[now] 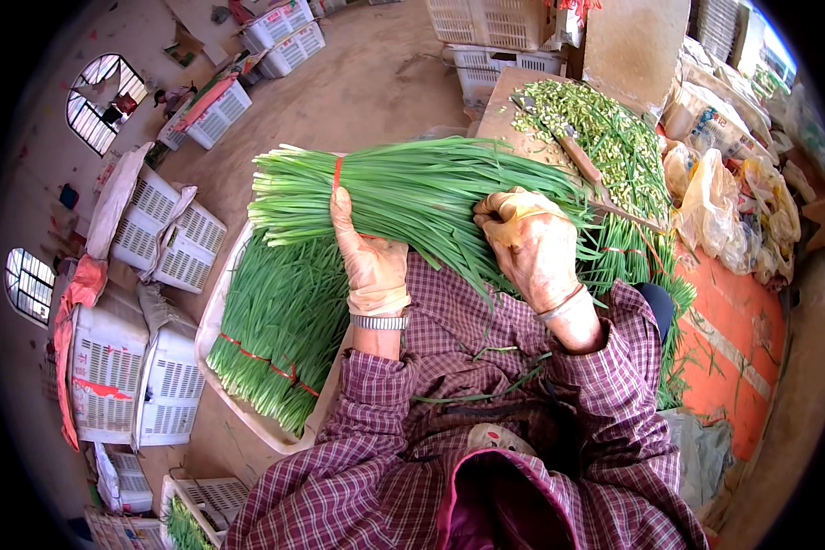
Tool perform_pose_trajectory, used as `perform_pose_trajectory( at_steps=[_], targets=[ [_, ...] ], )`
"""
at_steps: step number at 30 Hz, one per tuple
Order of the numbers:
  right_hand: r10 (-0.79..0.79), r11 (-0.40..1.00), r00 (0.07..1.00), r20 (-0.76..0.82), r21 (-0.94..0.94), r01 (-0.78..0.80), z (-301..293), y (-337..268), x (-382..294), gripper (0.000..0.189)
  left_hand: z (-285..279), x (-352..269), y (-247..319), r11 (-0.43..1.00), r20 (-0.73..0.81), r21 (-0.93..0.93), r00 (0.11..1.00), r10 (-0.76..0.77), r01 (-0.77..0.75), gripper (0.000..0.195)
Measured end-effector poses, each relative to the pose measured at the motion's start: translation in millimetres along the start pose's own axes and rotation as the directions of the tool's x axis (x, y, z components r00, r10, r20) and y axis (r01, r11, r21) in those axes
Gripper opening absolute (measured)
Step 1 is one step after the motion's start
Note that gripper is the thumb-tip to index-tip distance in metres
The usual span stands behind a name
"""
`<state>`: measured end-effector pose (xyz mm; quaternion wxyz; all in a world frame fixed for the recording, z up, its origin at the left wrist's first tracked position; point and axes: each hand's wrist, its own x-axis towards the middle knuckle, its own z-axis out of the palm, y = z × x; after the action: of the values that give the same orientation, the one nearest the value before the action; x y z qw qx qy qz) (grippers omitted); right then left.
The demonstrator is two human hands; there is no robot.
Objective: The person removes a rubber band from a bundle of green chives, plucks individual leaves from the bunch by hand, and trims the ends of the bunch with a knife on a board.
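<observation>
A large bundle of green garlic chives lies crosswise before me, its pale cut ends to the left, a red tie around it near those ends. My left hand, in a thin glove with a metal watch band at the wrist, holds the bundle from below, thumb over the front by the tie. Bent fingers of my right hand, in a torn thin glove, touch the leaves towards the leafy end; whether they pinch any is hidden. Loose leaves lie on the checked clothing in my lap.
At the left stands a white crate of tied chives. A board with cut stem ends and a wooden-handled knife is at the upper right. More chives lie below it on an orange surface. Plastic bags and stacked white crates stand around.
</observation>
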<state>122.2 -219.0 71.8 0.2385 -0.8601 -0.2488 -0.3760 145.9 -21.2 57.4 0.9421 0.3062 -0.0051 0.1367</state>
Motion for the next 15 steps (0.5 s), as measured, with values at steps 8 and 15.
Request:
perform_pose_trajectory(
  at_steps=[8,15],
  targets=[
    [0.017,0.991,0.998,-0.053,0.136,-0.009,6.6,-9.8,10.4,0.011,12.9,-11.6,-8.6,0.999,0.087,0.050,0.996,-0.003,-0.001,0.068],
    [0.034,0.991,0.999,0.023,0.131,-0.037,-13.5,-16.0,16.9,0.003,9.4,-10.3,-11.3,0.999,0.078,0.035,0.996,-0.033,0.030,0.063]
  ],
)
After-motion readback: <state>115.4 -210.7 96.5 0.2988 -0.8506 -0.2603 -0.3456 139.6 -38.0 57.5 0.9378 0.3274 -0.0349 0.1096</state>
